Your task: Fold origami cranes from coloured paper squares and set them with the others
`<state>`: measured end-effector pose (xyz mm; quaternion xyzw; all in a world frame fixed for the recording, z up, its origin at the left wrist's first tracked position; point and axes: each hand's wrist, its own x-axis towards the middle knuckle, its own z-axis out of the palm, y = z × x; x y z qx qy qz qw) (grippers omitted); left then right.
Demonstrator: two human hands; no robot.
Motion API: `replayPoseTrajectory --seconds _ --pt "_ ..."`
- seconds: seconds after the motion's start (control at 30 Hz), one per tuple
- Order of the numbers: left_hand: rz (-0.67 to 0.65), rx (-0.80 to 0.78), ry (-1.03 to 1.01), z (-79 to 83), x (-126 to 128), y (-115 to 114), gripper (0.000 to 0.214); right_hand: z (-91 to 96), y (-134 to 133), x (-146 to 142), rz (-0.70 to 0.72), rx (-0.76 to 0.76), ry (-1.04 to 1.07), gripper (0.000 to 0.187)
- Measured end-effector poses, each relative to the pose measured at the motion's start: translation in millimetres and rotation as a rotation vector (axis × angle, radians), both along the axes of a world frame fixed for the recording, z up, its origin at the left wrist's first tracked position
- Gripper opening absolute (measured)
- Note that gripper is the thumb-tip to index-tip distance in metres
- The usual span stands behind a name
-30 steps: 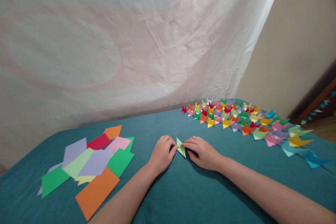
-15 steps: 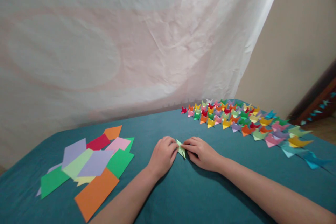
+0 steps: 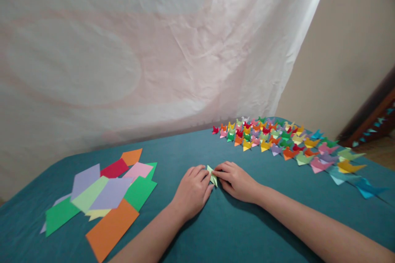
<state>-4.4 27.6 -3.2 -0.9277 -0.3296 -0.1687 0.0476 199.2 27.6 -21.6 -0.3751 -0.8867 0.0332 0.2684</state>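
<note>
A small folded piece of pale green paper (image 3: 213,178) lies on the teal cloth between my hands, its creased form narrow and pointed. My right hand (image 3: 237,181) grips its right side, with index finger and thumb bent at the edge and the other fingers curled. On its left is my left hand (image 3: 191,192), palm down, the fingertips touching or nearly touching the paper's left edge. The left thumb stands apart from the fingers, close to the paper's lower end. Fingers cover part of the paper's sides.
Loose colored paper sheets, among them an orange one (image 3: 112,230) and a green one (image 3: 141,192), overlap at left. Rows of folded paper birds (image 3: 289,153) stand at right on the teal tablecloth (image 3: 216,234). A pale curtain (image 3: 154,70) hangs behind the table.
My left hand has flattened, its thumb moving away from the fingers toward the paper's lower end. My right hand stays at the paper's right side. The view has shifted slightly.
</note>
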Motion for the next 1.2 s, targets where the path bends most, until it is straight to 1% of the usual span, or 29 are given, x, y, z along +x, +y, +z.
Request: replayPoseTrajectory --seconds 0.37,0.53,0.77,0.97,1.2 --pt "0.037 -0.006 0.063 0.8 2.4 -4.5 0.031 0.7 -2.7 -0.4 -0.024 0.034 -0.059 0.037" --pt "0.038 0.000 0.062 -1.5 2.6 -3.6 0.031 -0.2 -4.0 -0.1 -0.004 0.062 -0.085 0.037" --pt "0.029 0.002 0.039 -2.4 1.6 -4.1 0.030 1.1 -4.6 -1.5 -0.025 0.052 -0.111 0.033" --pt "0.022 0.003 0.030 -1.7 2.3 -4.3 0.031 1.5 -4.0 -2.3 -0.030 0.049 -0.092 0.032" --pt "0.018 0.005 0.053 0.2 2.4 -4.2 0.031 -0.2 -2.9 -1.0 -0.024 0.049 -0.095 0.031"
